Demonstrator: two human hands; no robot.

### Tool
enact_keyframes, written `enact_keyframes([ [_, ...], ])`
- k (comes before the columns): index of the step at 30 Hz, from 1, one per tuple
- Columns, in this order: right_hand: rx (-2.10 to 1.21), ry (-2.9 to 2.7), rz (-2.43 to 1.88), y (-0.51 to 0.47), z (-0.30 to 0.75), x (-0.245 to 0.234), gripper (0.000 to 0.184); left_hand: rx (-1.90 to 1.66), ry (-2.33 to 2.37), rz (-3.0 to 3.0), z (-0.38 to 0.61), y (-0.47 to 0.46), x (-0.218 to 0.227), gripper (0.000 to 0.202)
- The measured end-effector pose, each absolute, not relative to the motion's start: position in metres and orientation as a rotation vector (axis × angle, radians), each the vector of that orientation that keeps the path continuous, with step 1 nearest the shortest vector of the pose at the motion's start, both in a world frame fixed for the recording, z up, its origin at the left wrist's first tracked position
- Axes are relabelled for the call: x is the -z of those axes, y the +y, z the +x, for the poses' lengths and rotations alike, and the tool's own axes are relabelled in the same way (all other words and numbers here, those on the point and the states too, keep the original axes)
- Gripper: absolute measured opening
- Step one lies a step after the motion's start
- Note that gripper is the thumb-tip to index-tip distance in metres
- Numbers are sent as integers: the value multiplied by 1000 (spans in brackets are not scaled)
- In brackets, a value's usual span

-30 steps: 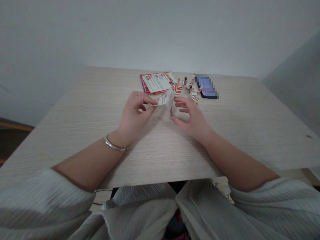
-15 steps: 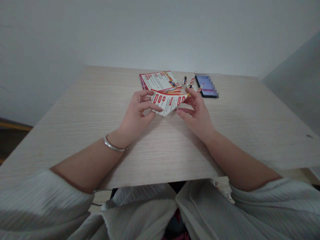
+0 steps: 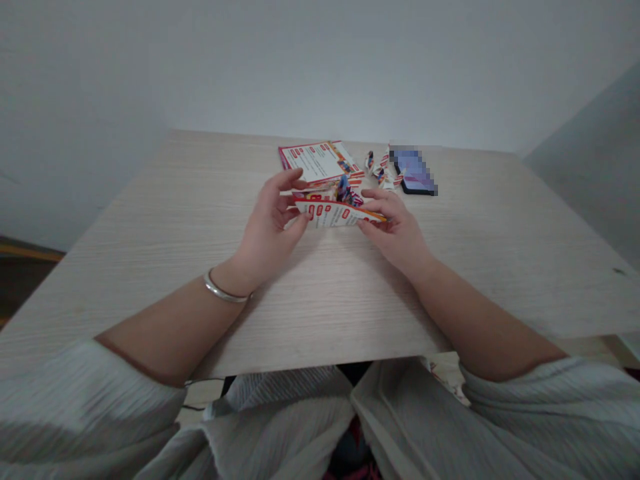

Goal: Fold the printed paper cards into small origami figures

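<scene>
My left hand [image 3: 273, 217] and my right hand [image 3: 395, 223] hold a folded sheet of printed paper [image 3: 333, 212] between them, just above the wooden table [image 3: 200, 220]. The paper is white with red labels and a colourful patch on its upper fold. My left hand pinches its left end between thumb and fingers, with a silver bangle [image 3: 220, 291] on that wrist. My right hand grips the right end, fingers curled round the edge.
A flat printed leaflet [image 3: 317, 161] lies on the table beyond my hands. To its right sit several small folded paper pieces [image 3: 379, 168] and a dark phone [image 3: 413, 173]. A wall stands right behind the table.
The paper has turned from a narrow upright fold held mostly by my left hand into a wide, flatter shape held at both ends. My right hand has come in and closed on its right end.
</scene>
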State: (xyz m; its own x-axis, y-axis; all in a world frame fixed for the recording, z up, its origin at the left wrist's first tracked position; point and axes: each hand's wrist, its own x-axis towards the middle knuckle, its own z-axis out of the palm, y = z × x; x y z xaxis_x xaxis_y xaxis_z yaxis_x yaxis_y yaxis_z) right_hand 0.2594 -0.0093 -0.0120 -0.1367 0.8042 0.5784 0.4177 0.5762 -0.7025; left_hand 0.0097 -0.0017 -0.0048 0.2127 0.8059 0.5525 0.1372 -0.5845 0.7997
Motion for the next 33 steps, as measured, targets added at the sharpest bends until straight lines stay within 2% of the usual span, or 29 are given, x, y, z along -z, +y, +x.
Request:
enact_keyframes([
  [5, -599, -1751, -1059, -11, 260, 10, 16, -1325, 969, 2106, 7, -7, -3, 31],
  [13, -498, -1923, -1079, -13, 272, -3, 8, -1164, 1053, 2312, 1, -13, -13, 13],
  [17, -531, -1942, -1098, -18, 273, -6, 16, -1119, 909, 2401, 0, -15, -18, 11],
  [22, -642, -1950, -1061, -21, 273, -8, 10, -1036, 691, 2532, 0, -16, -22, 10],
  [26, -747, -1964, -1064, -19, 276, -9, 13, -916, 677, 2557, -1, -16, -22, 13],
  [33, -632, -2241, -940, -13, 287, -6, 15, -767, 624, 2627, -1, -16, -24, 21],
])
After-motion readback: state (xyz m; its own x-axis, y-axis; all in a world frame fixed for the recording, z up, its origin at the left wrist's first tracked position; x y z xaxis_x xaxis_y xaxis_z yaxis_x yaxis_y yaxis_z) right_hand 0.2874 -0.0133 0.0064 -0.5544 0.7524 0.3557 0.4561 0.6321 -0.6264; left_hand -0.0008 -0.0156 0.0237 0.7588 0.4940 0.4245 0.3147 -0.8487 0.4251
